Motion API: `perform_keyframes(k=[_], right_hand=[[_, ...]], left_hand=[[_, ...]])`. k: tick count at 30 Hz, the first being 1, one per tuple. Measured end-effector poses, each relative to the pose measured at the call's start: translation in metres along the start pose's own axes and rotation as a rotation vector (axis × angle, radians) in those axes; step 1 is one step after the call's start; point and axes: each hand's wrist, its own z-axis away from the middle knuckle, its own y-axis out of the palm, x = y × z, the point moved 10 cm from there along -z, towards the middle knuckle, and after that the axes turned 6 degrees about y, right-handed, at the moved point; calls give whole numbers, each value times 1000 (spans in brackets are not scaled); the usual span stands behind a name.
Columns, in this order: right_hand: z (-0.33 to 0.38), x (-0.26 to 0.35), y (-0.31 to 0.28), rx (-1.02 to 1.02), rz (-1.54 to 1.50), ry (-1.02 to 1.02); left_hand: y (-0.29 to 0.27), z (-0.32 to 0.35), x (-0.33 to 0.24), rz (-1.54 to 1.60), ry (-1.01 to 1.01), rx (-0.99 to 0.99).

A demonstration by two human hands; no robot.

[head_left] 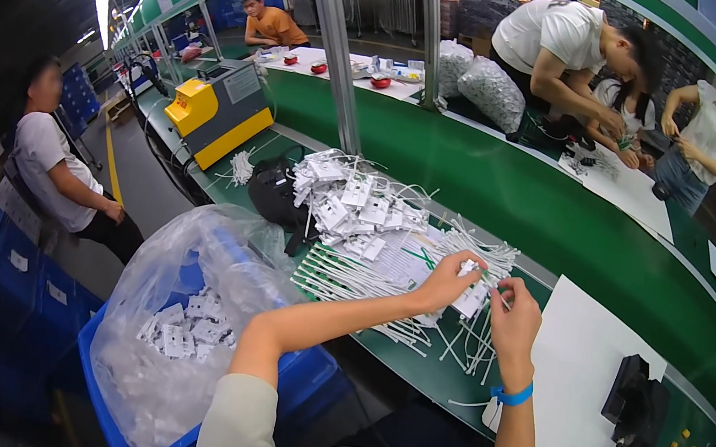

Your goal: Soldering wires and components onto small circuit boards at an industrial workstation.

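My left hand (449, 283) is closed on a small white plastic housing (469, 297), which it holds over the bench. Close beside it on the right, my right hand (517, 321), with a blue band on the wrist, has its fingers pinched together at the housing's edge. What those fingertips grip is too small to make out. Under and around the hands lie many white cable pieces (348, 287), laid roughly side by side, and a second bunch of white cables (471, 242) sits just beyond. A large heap of white housings with cables (361, 201) rises to the left.
At my left stands a blue crate (100, 370) lined with clear plastic, holding white housings (187, 327). A yellow and grey machine (221, 115) and a black bag (275, 193) are farther along the bench. Right are a white sheet (550, 391) and a black device (635, 404). Several people work nearby.
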Motion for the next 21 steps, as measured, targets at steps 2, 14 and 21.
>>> perform_keyframes(k=[2, 14, 21], right_hand=[[0, -4, 1, 24, 8, 45], [-2, 10, -13, -32, -158, -82], [-2, 5, -12, 8, -154, -38]], left_hand=[[0, 0, -3, -60, 2, 24], [1, 0, -31, 175, -144, 49], [4, 1, -33, 171, -144, 74]])
